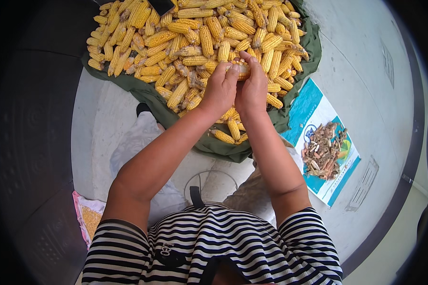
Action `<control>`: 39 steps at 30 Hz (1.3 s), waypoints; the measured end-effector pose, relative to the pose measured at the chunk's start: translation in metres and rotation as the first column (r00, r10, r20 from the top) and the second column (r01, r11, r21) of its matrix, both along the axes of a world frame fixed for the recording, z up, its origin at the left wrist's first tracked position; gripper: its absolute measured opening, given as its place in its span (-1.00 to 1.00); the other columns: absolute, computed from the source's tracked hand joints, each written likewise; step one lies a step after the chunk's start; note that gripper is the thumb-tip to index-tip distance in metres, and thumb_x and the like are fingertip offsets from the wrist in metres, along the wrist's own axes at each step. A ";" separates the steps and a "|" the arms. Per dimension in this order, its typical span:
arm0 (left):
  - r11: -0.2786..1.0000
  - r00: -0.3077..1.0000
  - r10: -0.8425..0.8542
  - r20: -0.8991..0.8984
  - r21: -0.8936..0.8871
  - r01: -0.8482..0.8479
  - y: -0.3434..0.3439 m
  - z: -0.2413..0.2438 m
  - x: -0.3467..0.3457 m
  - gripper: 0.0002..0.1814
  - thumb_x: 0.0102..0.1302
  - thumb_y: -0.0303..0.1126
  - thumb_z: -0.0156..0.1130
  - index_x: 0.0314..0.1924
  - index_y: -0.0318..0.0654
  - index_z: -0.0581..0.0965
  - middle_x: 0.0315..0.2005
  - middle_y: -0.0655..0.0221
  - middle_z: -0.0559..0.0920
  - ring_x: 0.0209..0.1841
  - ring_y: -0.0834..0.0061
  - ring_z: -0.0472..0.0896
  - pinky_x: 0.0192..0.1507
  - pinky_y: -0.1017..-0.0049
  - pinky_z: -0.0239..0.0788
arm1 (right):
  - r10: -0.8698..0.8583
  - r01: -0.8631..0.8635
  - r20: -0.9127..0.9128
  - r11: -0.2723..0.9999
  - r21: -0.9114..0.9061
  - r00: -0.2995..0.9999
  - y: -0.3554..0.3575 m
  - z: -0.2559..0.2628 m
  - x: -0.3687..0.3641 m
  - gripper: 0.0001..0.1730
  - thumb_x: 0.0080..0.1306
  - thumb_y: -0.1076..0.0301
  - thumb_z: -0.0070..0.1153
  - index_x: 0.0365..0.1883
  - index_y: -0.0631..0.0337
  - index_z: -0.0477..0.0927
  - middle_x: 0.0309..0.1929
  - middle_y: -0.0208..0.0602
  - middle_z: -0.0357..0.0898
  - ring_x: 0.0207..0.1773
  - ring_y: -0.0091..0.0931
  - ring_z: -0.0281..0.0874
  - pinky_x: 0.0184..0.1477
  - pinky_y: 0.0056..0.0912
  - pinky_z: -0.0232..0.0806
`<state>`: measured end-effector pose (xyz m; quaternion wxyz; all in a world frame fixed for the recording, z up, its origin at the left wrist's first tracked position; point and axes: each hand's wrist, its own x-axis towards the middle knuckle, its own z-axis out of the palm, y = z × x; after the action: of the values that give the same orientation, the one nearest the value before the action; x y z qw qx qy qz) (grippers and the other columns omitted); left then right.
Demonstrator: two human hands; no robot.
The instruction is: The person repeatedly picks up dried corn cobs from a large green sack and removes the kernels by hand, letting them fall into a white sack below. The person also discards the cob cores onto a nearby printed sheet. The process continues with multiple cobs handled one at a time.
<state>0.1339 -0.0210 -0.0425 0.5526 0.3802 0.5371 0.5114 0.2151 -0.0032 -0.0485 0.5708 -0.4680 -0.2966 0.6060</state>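
Observation:
Both hands are together over a large heap of yellow corn cobs (207,39), gripping one partly shelled corn cob (243,71) between them. My left hand (221,85) is closed on the cob's left end, its thumb on top. On the other end is my right hand (252,85), also with its thumb on the cob. Some loose kernels (239,62) show at the cob's top, by the fingertips. Beneath the heap, a dark green cloth (232,153) is spread on the floor.
A dark phone-like object (161,5) lies on the heap at the top. At right, a blue and white printed sack (306,96) bears a pile of husk and cob scraps (324,151). A pink-edged bag with yellow grain (91,219) stands at lower left.

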 end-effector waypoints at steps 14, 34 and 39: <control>0.975 0.993 -0.002 0.115 -0.220 0.028 0.002 0.015 0.004 -0.59 0.48 -0.05 -0.04 0.00 -0.27 0.47 -0.40 0.41 0.53 -0.56 0.68 0.39 -0.54 0.58 0.23 | -0.005 0.000 -0.138 0.999 -0.037 0.990 -0.002 0.003 0.006 -0.72 0.49 0.34 -0.08 -0.02 0.37 0.53 -0.28 -0.36 0.53 -0.34 -0.62 0.44 -0.25 -0.60 0.36; 0.957 0.992 0.123 0.002 -0.266 -0.118 0.017 -0.009 0.006 -0.54 0.51 -0.11 -0.01 -0.13 -0.46 0.58 -0.35 0.36 0.58 -0.32 0.59 0.51 -0.23 0.51 0.39 | 0.043 -0.054 0.134 0.995 0.080 0.990 -0.011 -0.010 0.001 -0.61 0.40 0.30 -0.01 0.11 0.37 0.39 -0.08 -0.28 0.45 -0.19 -0.62 0.39 -0.16 -0.58 0.32; 0.985 0.999 0.051 0.011 -0.164 -0.049 0.007 0.004 0.014 -0.51 0.52 -0.06 -0.05 -0.16 -0.41 0.58 -0.36 0.37 0.59 -0.27 0.59 0.51 -0.17 0.49 0.38 | -0.139 0.089 0.210 0.969 0.232 0.968 0.001 -0.014 0.002 -0.72 0.40 0.32 0.06 -0.04 0.35 0.47 -0.33 -0.38 0.55 -0.32 -0.68 0.43 -0.26 -0.63 0.34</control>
<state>0.1475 -0.0137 -0.0381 0.5731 0.3158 0.5825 0.4822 0.2173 -0.0025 -0.0621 0.6162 -0.4836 -0.3970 0.4784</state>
